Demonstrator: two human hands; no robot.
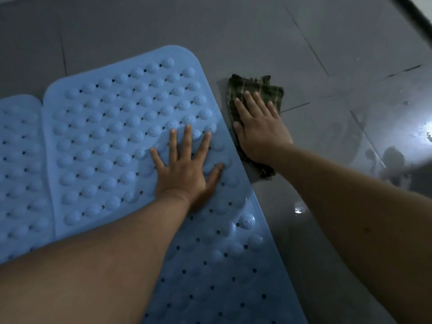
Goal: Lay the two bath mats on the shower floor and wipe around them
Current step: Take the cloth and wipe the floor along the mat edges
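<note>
Two light blue rubber bath mats with rounded bumps and small holes lie side by side on the grey tiled floor. The larger mat (112,136) fills the middle; the second mat (18,171) is cut off by the left edge. My left hand (187,169) lies flat on the larger mat near its right edge, fingers spread, holding nothing. My right hand (259,129) presses flat on a dark green checked cloth (254,87) lying on the floor just right of that mat's edge.
Wet glossy grey floor tiles (350,66) stretch to the right and back, with a bright light reflection (420,134) at the far right. A dark strip (411,10) crosses the top right corner.
</note>
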